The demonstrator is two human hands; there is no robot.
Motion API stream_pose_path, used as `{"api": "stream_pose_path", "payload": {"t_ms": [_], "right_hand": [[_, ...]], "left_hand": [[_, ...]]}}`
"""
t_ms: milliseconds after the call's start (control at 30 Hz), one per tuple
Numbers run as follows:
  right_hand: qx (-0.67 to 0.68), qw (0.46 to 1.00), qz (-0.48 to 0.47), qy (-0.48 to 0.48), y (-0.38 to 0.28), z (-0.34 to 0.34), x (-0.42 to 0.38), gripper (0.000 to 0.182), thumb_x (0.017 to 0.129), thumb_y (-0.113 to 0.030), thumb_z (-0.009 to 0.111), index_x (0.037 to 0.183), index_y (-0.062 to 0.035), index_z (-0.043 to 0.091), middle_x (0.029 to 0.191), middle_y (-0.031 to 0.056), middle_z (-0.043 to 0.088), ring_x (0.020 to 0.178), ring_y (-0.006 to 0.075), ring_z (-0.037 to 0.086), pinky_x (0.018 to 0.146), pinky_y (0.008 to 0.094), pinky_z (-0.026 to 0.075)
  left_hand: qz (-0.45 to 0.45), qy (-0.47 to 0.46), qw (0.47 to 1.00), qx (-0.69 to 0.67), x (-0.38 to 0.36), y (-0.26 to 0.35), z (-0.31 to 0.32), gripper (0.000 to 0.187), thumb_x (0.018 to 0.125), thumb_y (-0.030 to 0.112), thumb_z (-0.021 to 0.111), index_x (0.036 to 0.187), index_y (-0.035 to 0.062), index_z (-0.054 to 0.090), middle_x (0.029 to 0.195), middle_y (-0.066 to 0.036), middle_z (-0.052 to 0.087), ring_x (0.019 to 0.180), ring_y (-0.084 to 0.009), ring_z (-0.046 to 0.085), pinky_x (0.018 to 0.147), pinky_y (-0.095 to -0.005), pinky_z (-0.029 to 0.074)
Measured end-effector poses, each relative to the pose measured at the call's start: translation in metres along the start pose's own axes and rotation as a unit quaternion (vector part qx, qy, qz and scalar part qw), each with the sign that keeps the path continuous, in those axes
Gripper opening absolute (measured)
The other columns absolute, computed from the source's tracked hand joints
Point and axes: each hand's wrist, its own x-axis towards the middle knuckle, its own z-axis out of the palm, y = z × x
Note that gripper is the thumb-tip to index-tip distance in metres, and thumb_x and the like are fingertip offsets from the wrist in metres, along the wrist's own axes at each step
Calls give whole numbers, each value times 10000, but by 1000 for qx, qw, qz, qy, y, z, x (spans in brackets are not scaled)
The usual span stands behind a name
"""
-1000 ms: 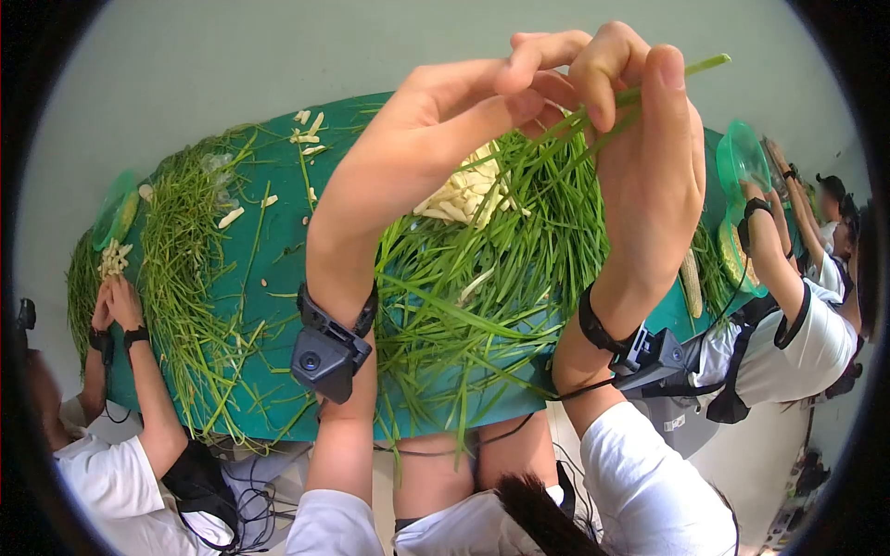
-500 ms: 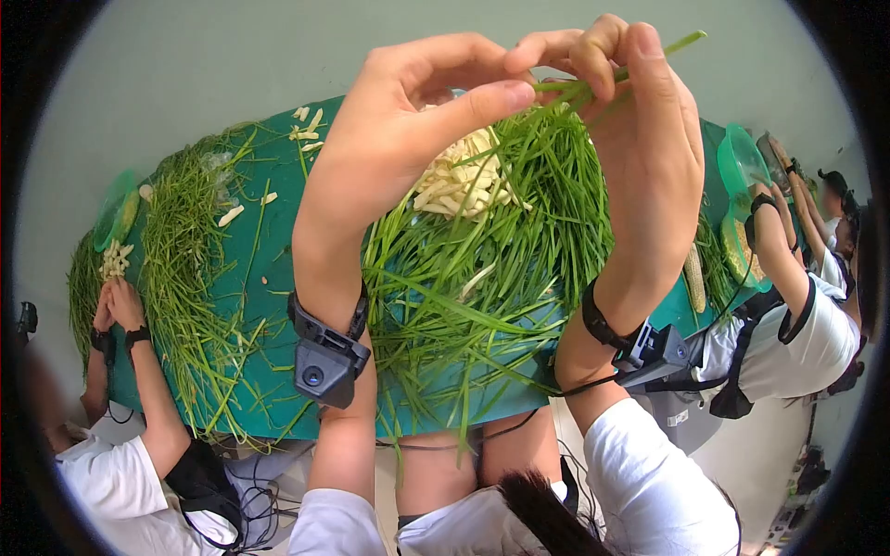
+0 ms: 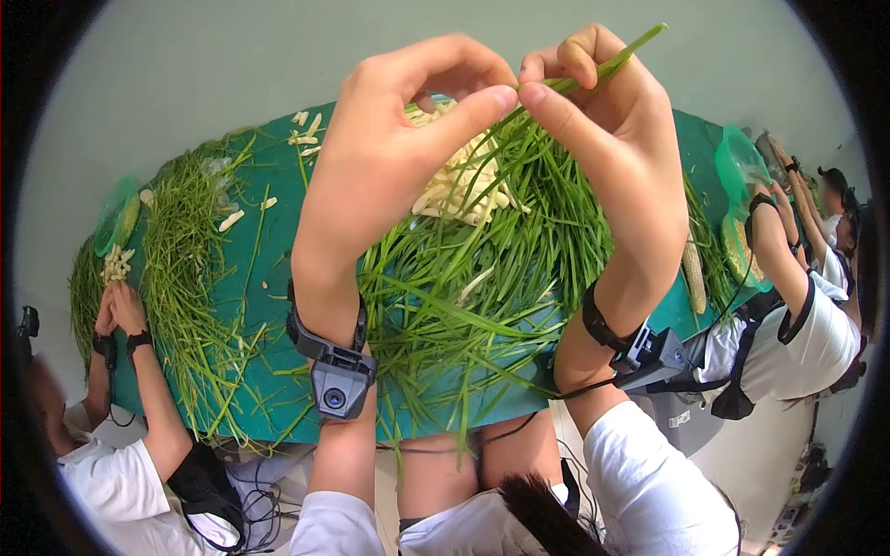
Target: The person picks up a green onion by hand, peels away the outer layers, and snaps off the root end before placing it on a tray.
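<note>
The green tabletop [image 3: 281,243] stands against a plain pale wall [image 3: 241,56], its surface strewn with cut greens. The item under handling, a small bundle of chive-like stalks [image 3: 632,50], is held up over the far part of the table, its cut ends pointing up and to the right. The right hand [image 3: 616,130] has it pinched between thumb and forefinger, with the other fingers curled about the stalks; the left hand [image 3: 394,125] appears pinched on the inner stretch, thumb and forefinger tips just beside those of the right. In this inspector's judgement, the step in hand is two-handed fingertip work at one spot on the bundle; the next move calls for a firm, close pinch from both sides, as thin stalks may slip or crush. Below the hands lies a loose heap of long green leaves [image 3: 556,236], touching a pile of pale cut strips [image 3: 461,190]. A camera is strapped at each wrist. Farther left lies a second heap of greens [image 3: 185,232], beside which a co-worker's hands [image 3: 120,308] touch pale pieces [image 3: 117,264]. At the right are a corn cob [image 3: 693,276] and a translucent green basket [image 3: 737,156], near another co-worker's arm.
</note>
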Motion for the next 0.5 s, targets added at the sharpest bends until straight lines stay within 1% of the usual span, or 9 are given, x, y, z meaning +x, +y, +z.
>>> {"api": "stream_pose_path", "payload": {"t_ms": [100, 133, 167, 233, 300, 367, 433, 467, 500], "right_hand": [[-11, 1000, -3, -13, -4, 0, 1, 230, 835, -32, 609, 805, -83, 387, 923, 49, 559, 855, 78, 486, 766, 223, 401], [-10, 1000, -10, -22, -6, 1, 1, 224, 838, -33, 600, 799, -84, 385, 924, 52, 557, 854, 82, 485, 765, 232, 404], [-8, 1000, -12, -23, -5, 0, 1, 224, 838, -33, 600, 799, -84, 385, 924, 52, 557, 854, 82, 485, 765, 232, 404], [99, 993, -13, -55, -2, -1, 2, 210, 844, -35, 580, 794, -85, 382, 920, 63, 554, 843, 97, 501, 772, 248, 405], [110, 992, -6, -55, 0, -2, 3, 206, 846, -31, 570, 792, -85, 379, 915, 72, 552, 838, 109, 508, 777, 254, 404], [120, 991, 1, -56, 0, 0, 4, 202, 847, -27, 561, 789, -84, 376, 910, 80, 551, 833, 120, 514, 782, 261, 404], [76, 997, -18, -16, -3, 1, 2, 185, 850, -19, 547, 801, -77, 379, 911, 96, 546, 827, 146, 522, 793, 273, 399], [72, 997, -17, -16, -4, -2, 2, 185, 850, -19, 547, 801, -77, 379, 911, 96, 546, 827, 146, 522, 793, 273, 399], [69, 996, -53, 14, -5, -7, 1, 172, 851, -11, 540, 812, -72, 384, 915, 101, 542, 828, 152, 519, 797, 281, 398]], "left_hand": [[19, 19, 999, -19, 0, 2, 5, 151, 887, 130, 552, 940, -9, 576, 761, -2, 556, 729, -65, 499, 680, -217, 405], [19, 20, 999, -17, -1, 4, 7, 151, 887, 130, 552, 940, -9, 576, 761, -2, 556, 729, -65, 499, 680, -217, 405], [1, 15, 998, -55, -1, 8, 8, 148, 893, 132, 535, 949, 1, 572, 726, 2, 535, 692, -69, 491, 644, -214, 398], [-15, 11, 996, -91, -1, 14, 6, 146, 899, 135, 517, 958, 11, 568, 692, 6, 515, 654, -72, 482, 609, -211, 392], [-57, -12, 984, -170, -1, 18, 3, 151, 907, 144, 498, 961, 22, 568, 655, 12, 490, 584, -67, 448, 536, -204, 363], [-43, 3, 988, -151, -2, 17, 6, 158, 910, 144, 494, 967, 19, 571, 643, 14, 483, 572, -63, 439, 519, -198, 349], [-30, 18, 990, -138, -3, 18, 6, 165, 913, 145, 490, 974, 17, 575, 632, 17, 475, 560, -59, 431, 501, -192, 336], [14, 102, 992, -72, -4, 18, 3, 165, 914, 141, 489, 980, 15, 574, 628, 18, 471, 556, -59, 431, 500, -192, 336], [57, 183, 981, -5, -4, 17, -1, 166, 915, 137, 488, 986, 14, 574, 624, 20, 467, 551, -60, 431, 499, -192, 336]]}}
